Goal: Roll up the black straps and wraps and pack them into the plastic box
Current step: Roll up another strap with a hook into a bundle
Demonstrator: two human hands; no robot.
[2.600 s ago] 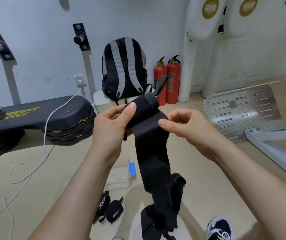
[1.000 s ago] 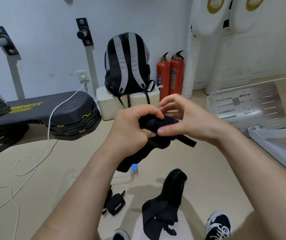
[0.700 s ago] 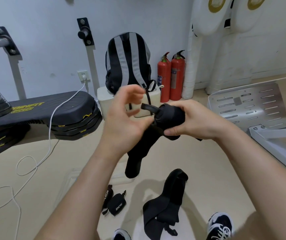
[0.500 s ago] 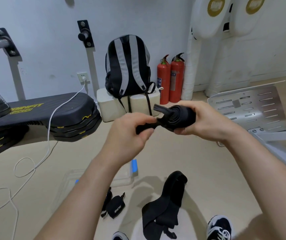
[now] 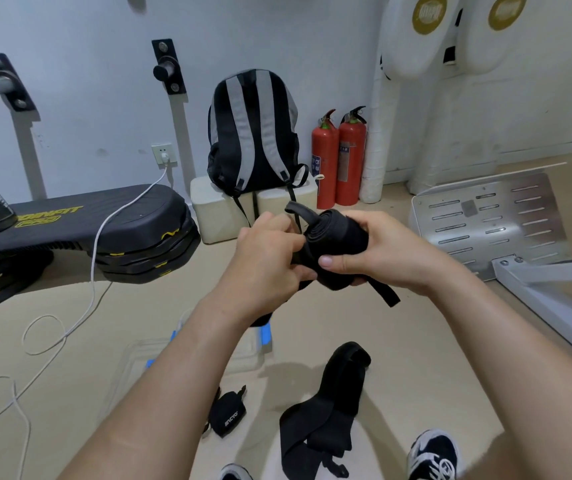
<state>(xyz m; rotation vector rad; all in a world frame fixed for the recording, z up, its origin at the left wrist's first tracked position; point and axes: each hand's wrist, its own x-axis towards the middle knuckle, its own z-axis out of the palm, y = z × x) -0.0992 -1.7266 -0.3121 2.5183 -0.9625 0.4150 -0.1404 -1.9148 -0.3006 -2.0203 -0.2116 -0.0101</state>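
- Beige gym floor [image 5: 416, 341] lay below me. Above it, held up between both hands, was the black wrap [image 5: 338, 237], wound into a fat roll.
- My right hand [image 5: 381, 251] had its fingers curled round the roll, thumb laid across the front. My left hand [image 5: 267, 258] pinched the band at the roll's left edge with bent fingers.
- A narrow strap tail [image 5: 383, 294] stuck out under my right palm, and a loop [image 5: 296, 209] poked up from the roll's core. I judged the winding nearly done but not fastened.
- If either grip eased before the end was pressed down, I expected the springy layers to slacken and unwind.
- A pull off-axis from my left hand could have pushed the core out sideways like a telescope.
- The clear plastic box [image 5: 253, 351] sat on the floor under my left forearm, mostly hidden. I could not tell whether its lid was on. A slack roll might not have fitted.
- Further out lay an unrolled wrap [image 5: 326, 410] and, near it, a small rolled wrist wrap [image 5: 227, 415].
- The dangling tail could have snagged on the way down.
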